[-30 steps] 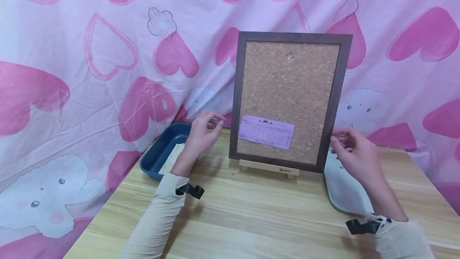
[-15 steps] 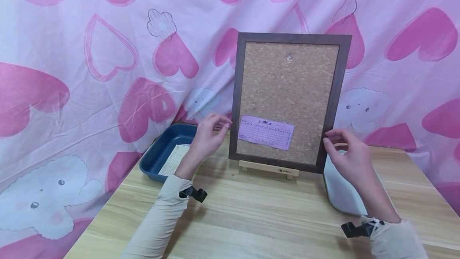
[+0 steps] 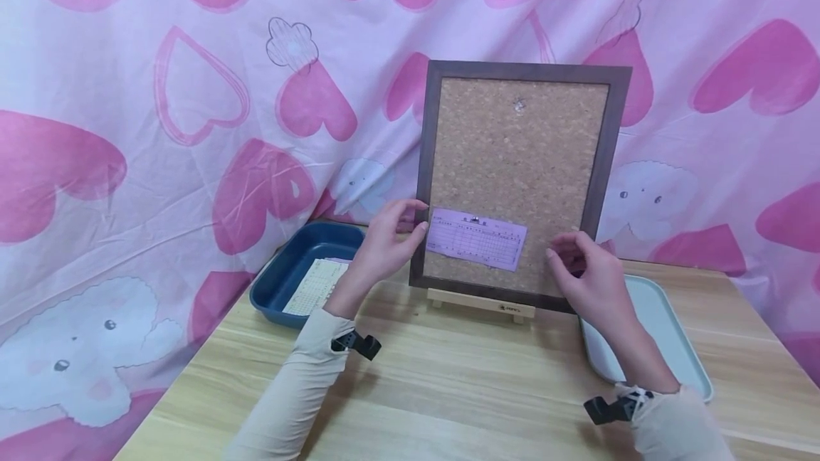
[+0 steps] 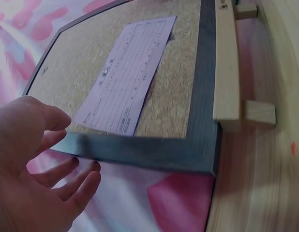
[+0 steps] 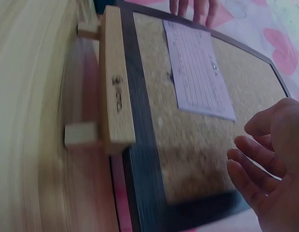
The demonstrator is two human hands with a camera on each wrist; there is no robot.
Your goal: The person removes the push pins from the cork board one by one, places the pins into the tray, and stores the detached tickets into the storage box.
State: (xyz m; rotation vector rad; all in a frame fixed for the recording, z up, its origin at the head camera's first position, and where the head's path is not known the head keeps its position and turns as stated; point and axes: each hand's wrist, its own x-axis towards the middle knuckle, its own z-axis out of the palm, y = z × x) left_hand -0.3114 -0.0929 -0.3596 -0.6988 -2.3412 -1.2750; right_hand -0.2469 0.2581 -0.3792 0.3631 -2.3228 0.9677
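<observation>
Just off the centre of my head view, toward three o'clock, a cork board [image 3: 512, 162] in a dark frame [image 3: 530, 71] stands on a low wooden stand [image 3: 470, 301], which rests on the wood-grain table [image 3: 448, 390]. Between seven and eight o'clock on the cork I see a purple slip [image 3: 477, 242], slightly crooked and printed with a grid, a small metal fastener [image 3: 475, 220] at its top edge. Another shiny fastener [image 3: 518, 104] sits at the board's twelve o'clock.

At the board's eight o'clock I have the left hand [image 3: 387, 240], its grip released, thumb and fingers parted around nothing; the tips are right by the frame, and I cannot tell whether they touch it. Between four and five o'clock the right hand [image 3: 592, 279] is in front of the frame, also grasping nothing, its fingers loosely bent.

Farther out at eight o'clock, past the left hand, a blue tray [image 3: 278, 279] holds a yellow slip [image 3: 316, 287]. At four o'clock a pale green tray [image 3: 669, 329] lies partly behind the right forearm. A pink heart-patterned curtain [image 3: 371, 27] hangs behind it all.
</observation>
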